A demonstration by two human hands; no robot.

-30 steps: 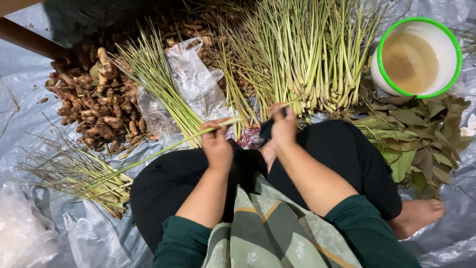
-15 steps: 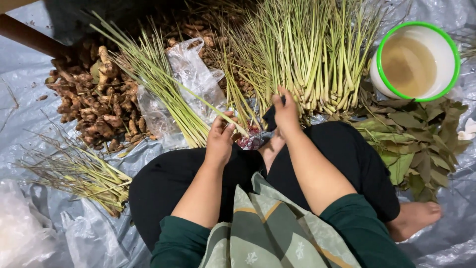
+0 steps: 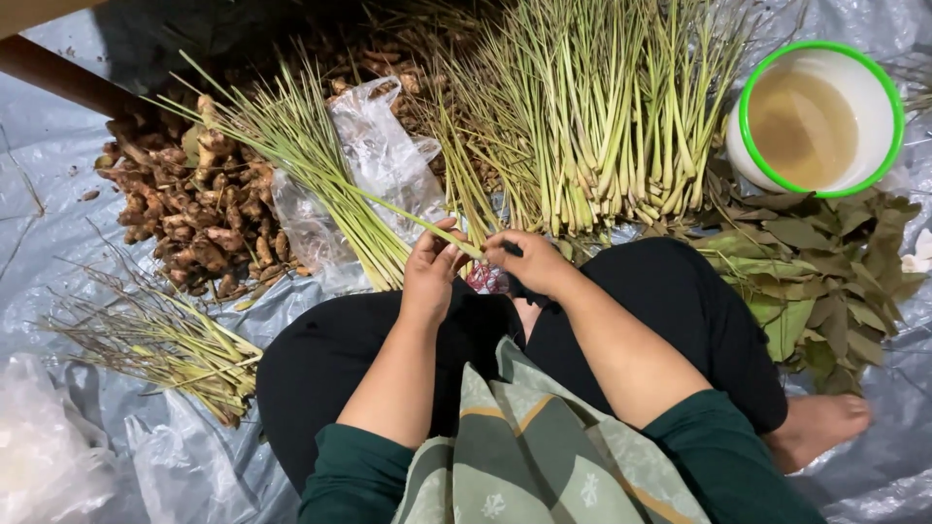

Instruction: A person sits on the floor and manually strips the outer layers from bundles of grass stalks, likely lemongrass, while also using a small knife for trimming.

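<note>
Lemongrass bundles (image 3: 592, 116) and ginger roots (image 3: 194, 213) crowd the front; bare plastic sheet (image 3: 58, 175) lies open at left

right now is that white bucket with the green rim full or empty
Partly full. The bucket stands upright and open beside the leaves, and murky brownish liquid covers its bottom; how deep cannot be told.

dark green sleeves, black trousers, green patterned cloth, bare foot

A grey plastic sheet (image 3: 39, 194) covered the floor. On it lay lemongrass (image 3: 602, 116), ginger roots (image 3: 194, 213), dry leaves (image 3: 825, 262), trimmings (image 3: 165, 349) and a white bucket (image 3: 879, 92).
</note>
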